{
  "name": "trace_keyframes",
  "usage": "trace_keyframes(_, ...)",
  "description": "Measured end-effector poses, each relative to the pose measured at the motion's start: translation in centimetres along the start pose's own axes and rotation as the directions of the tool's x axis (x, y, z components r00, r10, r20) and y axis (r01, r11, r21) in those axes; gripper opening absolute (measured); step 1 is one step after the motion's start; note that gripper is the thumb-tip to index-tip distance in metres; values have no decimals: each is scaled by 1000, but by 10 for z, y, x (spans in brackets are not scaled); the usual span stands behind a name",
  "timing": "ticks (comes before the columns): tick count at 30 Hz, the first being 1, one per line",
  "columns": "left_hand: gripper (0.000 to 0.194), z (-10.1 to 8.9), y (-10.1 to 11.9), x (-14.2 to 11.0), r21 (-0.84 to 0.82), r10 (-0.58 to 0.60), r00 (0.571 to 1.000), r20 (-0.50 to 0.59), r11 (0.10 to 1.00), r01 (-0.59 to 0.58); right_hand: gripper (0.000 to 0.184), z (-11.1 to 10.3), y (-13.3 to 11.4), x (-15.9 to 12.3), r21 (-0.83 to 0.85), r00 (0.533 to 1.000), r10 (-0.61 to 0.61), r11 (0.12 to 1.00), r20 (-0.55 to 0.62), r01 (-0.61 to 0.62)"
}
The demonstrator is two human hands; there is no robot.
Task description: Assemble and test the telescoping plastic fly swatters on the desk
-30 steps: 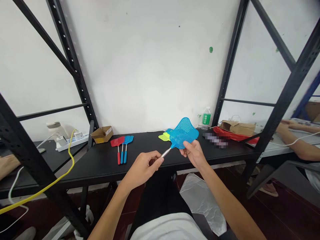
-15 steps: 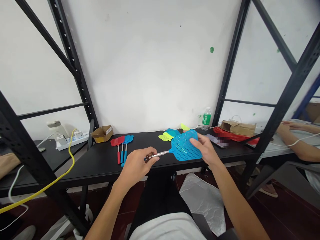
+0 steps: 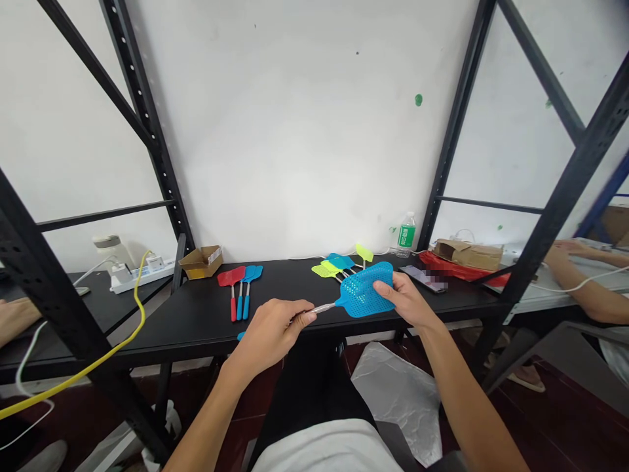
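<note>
A blue fly swatter with a perforated head is held between both hands just over the table's front edge. My left hand is closed round its silver metal shaft; the blue handle end pokes out past that hand. My right hand pinches the right side of the blue head, thumb on top. Left of my hands lie a red fly swatter and blue swatters, handles toward me. Behind the held one are yellow-green swatters and another blue swatter, partly overlapped.
The black table holds an open cardboard box, a water bottle, a phone and a flattened carton on red plastic. A yellow cable hangs at left. Black metal posts frame both sides. Other people's arms show at both edges.
The held swatter's head has shifted slightly right and its surface bends more under my right hand. My left thumb and fingers have moved closer together on the shaft.
</note>
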State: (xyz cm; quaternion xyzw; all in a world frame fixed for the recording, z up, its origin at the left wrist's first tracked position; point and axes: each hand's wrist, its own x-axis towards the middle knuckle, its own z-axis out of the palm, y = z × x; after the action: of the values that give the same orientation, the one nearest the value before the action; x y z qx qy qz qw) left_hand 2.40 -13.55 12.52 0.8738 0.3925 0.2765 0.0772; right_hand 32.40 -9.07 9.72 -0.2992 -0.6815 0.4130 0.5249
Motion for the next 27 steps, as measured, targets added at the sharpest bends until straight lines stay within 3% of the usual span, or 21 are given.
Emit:
trace_keyframes(4, 33, 4, -3, 1, -15, -29, 1000, -8, 999, 29, 36, 0, 8, 4, 152, 999, 52, 987, -7, -50)
trace_keyframes(9, 23, 15, -14, 8, 48, -183, 957, -223, 979, 198, 41, 19, 30, 18, 364, 986, 155, 923, -56, -125)
trace_keyframes(13, 15, 29, -20, 12, 60, -178, 888, -424, 973, 224, 44, 46, 40, 19, 241, 955, 278, 925, 101, -294)
trace_keyframes(16, 12, 41, -18, 13, 142, -125, 886, -447, 968, 207, 50, 71, 41, 16, 212, 959, 208, 945, 193, -248)
trace_keyframes(18, 14, 49, -15, 14, 188, -93, 900, -426, 964, 189, 48, 85, 44, 15, 239, 980, 159, 954, 120, -184)
trace_keyframes(20, 13, 55, -11, 15, 214, -74, 910, -408, 961, 174, 50, 94, 49, 16, 237, 986, 155, 962, -59, -137)
trace_keyframes(23, 11, 60, -8, 16, 227, -68, 918, -392, 959, 168, 51, 96, 56, 17, 163, 942, 158, 980, -295, -114)
trace_keyframes(27, 10, 59, -3, 16, 136, -120, 933, -339, 975, 175, 55, 91, 57, 17, 110, 942, 61, 994, -330, -25)
